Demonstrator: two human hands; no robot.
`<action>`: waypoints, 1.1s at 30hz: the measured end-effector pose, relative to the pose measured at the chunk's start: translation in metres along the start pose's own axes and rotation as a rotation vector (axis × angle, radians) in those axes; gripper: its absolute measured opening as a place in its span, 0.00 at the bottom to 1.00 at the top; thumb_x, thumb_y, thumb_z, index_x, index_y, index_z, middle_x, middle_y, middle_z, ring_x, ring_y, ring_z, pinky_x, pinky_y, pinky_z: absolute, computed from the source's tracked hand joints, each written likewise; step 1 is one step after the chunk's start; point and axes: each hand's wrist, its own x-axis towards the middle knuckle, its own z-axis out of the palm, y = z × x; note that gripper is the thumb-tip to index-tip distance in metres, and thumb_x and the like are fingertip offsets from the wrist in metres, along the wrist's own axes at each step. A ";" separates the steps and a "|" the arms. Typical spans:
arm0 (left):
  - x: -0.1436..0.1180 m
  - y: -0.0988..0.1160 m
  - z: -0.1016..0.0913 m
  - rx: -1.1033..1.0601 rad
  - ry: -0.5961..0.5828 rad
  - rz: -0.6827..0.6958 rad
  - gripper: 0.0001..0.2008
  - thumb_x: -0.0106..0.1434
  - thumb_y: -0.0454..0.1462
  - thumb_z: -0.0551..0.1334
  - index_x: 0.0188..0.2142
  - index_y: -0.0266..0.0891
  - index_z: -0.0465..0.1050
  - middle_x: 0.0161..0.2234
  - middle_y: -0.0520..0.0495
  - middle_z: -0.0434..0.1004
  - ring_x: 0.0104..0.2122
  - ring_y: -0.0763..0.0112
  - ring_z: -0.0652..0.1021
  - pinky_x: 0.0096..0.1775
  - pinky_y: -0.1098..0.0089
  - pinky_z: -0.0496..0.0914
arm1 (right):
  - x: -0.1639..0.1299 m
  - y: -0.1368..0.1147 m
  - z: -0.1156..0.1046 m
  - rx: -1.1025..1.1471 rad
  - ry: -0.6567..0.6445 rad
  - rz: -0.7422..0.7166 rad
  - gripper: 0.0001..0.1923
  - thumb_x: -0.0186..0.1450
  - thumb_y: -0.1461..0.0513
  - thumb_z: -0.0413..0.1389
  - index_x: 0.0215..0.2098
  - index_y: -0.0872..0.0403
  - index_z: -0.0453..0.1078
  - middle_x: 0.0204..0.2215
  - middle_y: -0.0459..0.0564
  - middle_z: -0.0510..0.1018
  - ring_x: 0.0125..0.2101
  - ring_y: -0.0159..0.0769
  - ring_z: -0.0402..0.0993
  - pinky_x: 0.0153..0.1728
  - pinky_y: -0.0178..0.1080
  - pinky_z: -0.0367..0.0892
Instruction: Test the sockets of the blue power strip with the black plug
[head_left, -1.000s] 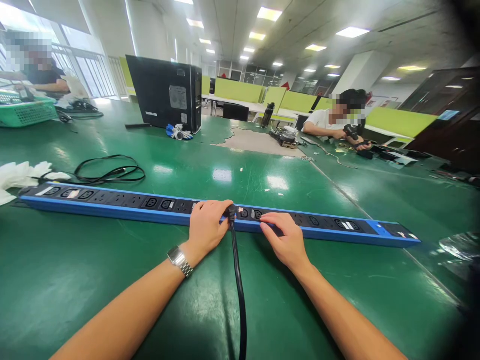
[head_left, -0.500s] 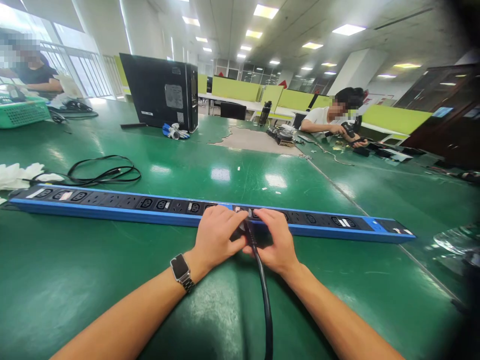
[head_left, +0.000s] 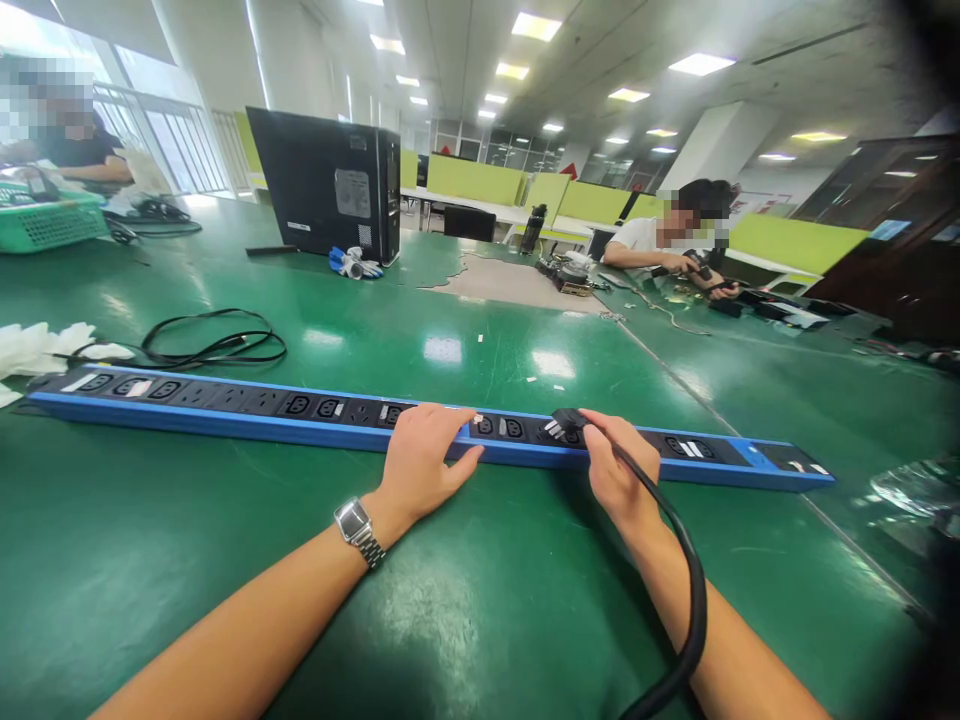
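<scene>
A long blue power strip point(head_left: 247, 425) with black sockets lies across the green table in front of me. Over its middle rests my left hand point(head_left: 424, 455), wearing a watch point(head_left: 354, 520); thumb and fingers are apart and the palm side is hidden. To its right, my right hand point(head_left: 622, 465) pinches a black power plug point(head_left: 566, 422) just above the strip. The plug's metal prongs point left and are clear of the sockets. Its thick black cable point(head_left: 699, 600) curves down past my right wrist to the bottom edge.
Behind the strip's left end lies a coiled thin black cable point(head_left: 210, 345). Farther back stand a black computer case point(head_left: 322, 185), gloves point(head_left: 354, 263) and a green basket point(head_left: 52, 225). A person point(head_left: 679, 240) works at the far right, another point(head_left: 82, 140) at far left.
The plug has come away from the strip's middle sockets and moved right in my right hand, prongs now showing. My left hand has drawn slightly left and its fingers have spread.
</scene>
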 end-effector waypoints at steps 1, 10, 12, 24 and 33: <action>0.000 -0.001 0.000 0.001 -0.001 -0.005 0.13 0.62 0.38 0.62 0.47 0.39 0.72 0.41 0.45 0.80 0.43 0.61 0.76 0.47 0.59 0.67 | 0.000 -0.001 -0.001 -0.019 -0.023 -0.038 0.15 0.65 0.57 0.49 0.38 0.54 0.75 0.34 0.52 0.81 0.36 0.41 0.75 0.41 0.44 0.69; 0.000 -0.002 0.000 0.010 -0.035 -0.031 0.10 0.63 0.37 0.61 0.44 0.40 0.74 0.39 0.46 0.80 0.42 0.62 0.75 0.48 0.59 0.67 | 0.002 -0.020 -0.006 -0.212 -0.091 -0.212 0.14 0.66 0.59 0.49 0.42 0.55 0.75 0.34 0.54 0.79 0.35 0.42 0.73 0.39 0.45 0.68; 0.000 -0.002 0.001 0.013 -0.041 -0.032 0.09 0.63 0.37 0.61 0.43 0.41 0.74 0.39 0.47 0.80 0.42 0.62 0.75 0.48 0.59 0.67 | 0.001 -0.023 -0.004 -0.188 -0.117 -0.212 0.15 0.66 0.59 0.50 0.44 0.54 0.75 0.34 0.54 0.79 0.36 0.42 0.74 0.40 0.45 0.68; 0.000 -0.003 0.002 0.010 -0.060 -0.032 0.06 0.62 0.37 0.62 0.39 0.41 0.74 0.38 0.48 0.80 0.42 0.63 0.75 0.47 0.59 0.67 | -0.007 -0.027 0.006 -0.215 -0.105 -0.172 0.16 0.66 0.57 0.49 0.45 0.55 0.74 0.35 0.54 0.81 0.35 0.43 0.76 0.39 0.44 0.69; 0.000 -0.003 0.001 0.018 -0.068 -0.040 0.04 0.62 0.37 0.62 0.37 0.41 0.74 0.37 0.48 0.80 0.41 0.63 0.75 0.46 0.59 0.67 | -0.014 -0.028 0.010 -0.219 -0.093 -0.058 0.16 0.64 0.57 0.50 0.44 0.53 0.74 0.34 0.53 0.81 0.33 0.42 0.76 0.36 0.42 0.69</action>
